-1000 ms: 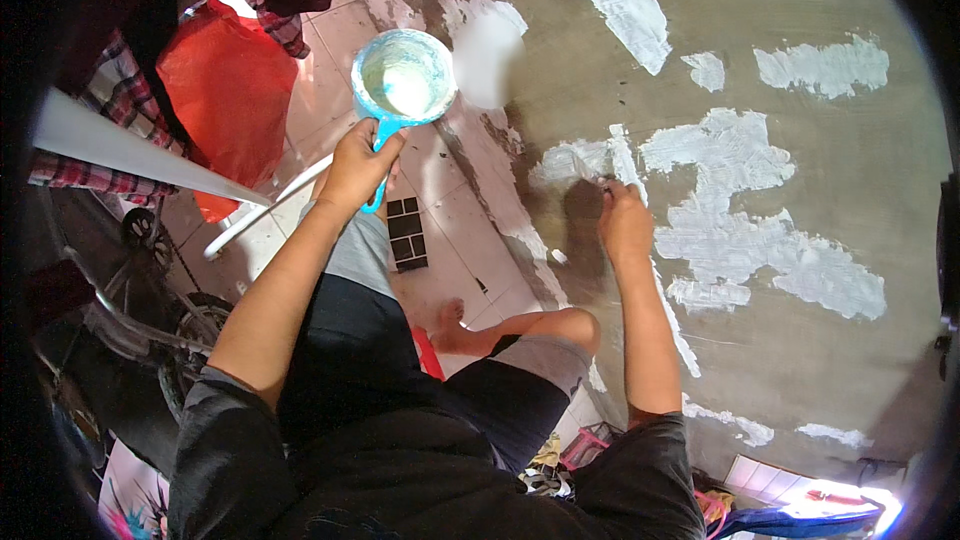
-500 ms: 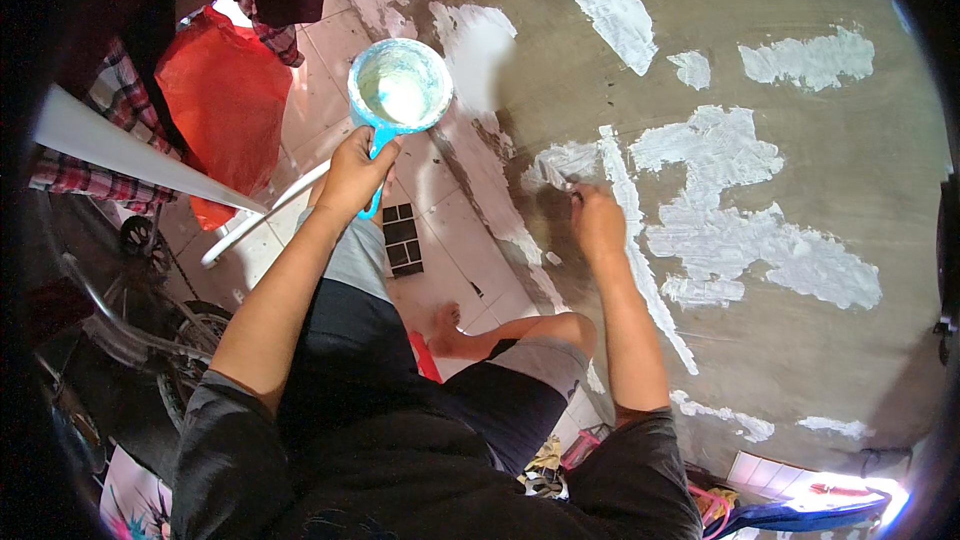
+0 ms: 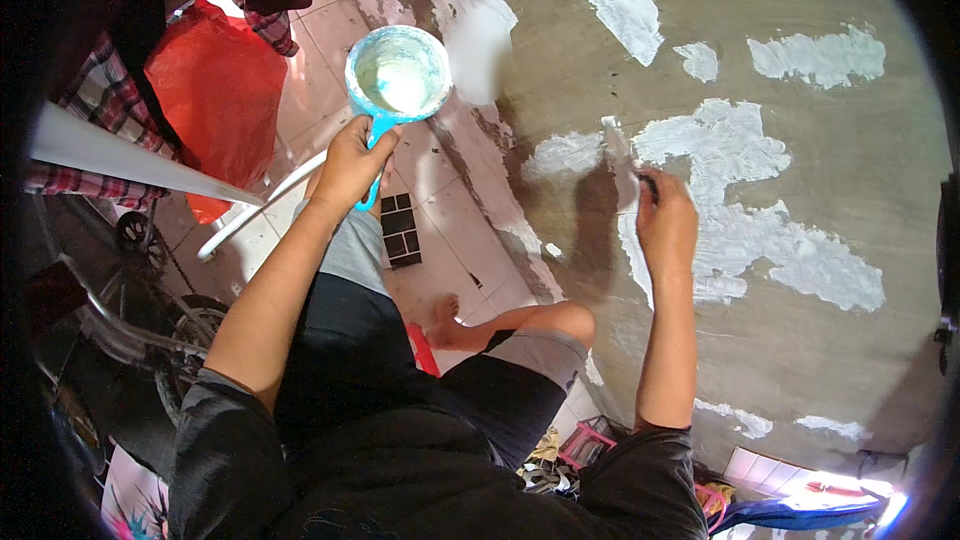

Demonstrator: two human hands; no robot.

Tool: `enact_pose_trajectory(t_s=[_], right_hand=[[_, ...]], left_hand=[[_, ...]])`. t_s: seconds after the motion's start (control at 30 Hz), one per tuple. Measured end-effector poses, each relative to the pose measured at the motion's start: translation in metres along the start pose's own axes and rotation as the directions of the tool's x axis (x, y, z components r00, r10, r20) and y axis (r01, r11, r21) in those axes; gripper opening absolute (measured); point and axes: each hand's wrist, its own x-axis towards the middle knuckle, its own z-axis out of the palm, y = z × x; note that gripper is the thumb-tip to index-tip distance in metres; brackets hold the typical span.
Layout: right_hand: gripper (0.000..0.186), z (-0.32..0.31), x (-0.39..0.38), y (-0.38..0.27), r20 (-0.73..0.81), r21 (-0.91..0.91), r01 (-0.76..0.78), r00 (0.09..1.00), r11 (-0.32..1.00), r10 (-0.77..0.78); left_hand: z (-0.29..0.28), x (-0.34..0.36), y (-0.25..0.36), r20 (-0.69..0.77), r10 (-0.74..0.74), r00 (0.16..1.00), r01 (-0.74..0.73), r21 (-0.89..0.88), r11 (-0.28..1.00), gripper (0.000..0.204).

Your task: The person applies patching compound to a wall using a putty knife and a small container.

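Note:
My left hand (image 3: 352, 162) grips the handle of a light-blue dipper (image 3: 435, 52), its round cup facing up. White putty (image 3: 400, 88) coats the inside of the cup. On the grey-brown wall (image 3: 540, 50) to the right, my right hand (image 3: 668, 220) is closed round the dark handle of a putty knife (image 3: 622, 152). Its blade lies against the wall at the upper end of a narrow white strip (image 3: 630, 240). Left of the blade is a small smeared patch (image 3: 563, 155); a large rough white patch (image 3: 740, 140) spreads to the right. My forearm hides part of the strip.
A red plastic bag (image 3: 220, 90) hangs at the upper left, beside a white pole (image 3: 140, 160). A bicycle (image 3: 150, 330) stands at the left. Below me, black squares (image 3: 400, 230) lie on the tiled floor (image 3: 450, 230). A pink frame (image 3: 588, 440) is near the bottom.
My right hand has moved right with the putty knife, from the small patch to the strip's upper end. That patch now looks flatter and more even. My left hand holds the dipper nearly still.

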Motion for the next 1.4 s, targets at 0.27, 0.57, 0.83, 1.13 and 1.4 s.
enact_pose_trajectory(t_s=[0.27, 0.57, 0.83, 1.13, 1.4], right_hand=[[0.02, 0.093, -0.044, 0.019, 0.185, -0.091, -0.093, 0.977, 0.991, 0.108], [0.022, 0.008, -0.037, 0.049, 0.07, 0.14, -0.168, 0.985, 0.976, 0.16], [0.02, 0.088, -0.068, 0.081, 0.165, 0.181, -0.106, 0.983, 0.978, 0.076], [0.021, 0.072, -0.065, 0.101, 0.054, 0.056, -0.152, 0.987, 0.987, 0.149], [0.021, 0.013, -0.06, 0.084, 0.159, 0.154, -0.087, 0.985, 0.984, 0.062]], left_hand=[[0.002, -0.001, -0.001, 0.022, -0.005, 1.0, 0.004, 0.039, 0.999, 0.026], [0.005, 0.001, -0.005, 0.021, -0.006, 1.0, 0.007, -0.039, 0.999, 0.024], [0.013, -0.003, -0.006, 0.041, 0.008, 0.999, -0.01, 0.036, 0.999, 0.023], [0.011, -0.001, -0.005, 0.052, -0.023, 0.998, 0.022, 0.014, 1.0, 0.025], [0.01, -0.002, -0.001, 0.011, -0.015, 1.0, 0.014, 0.075, 0.997, 0.025]])
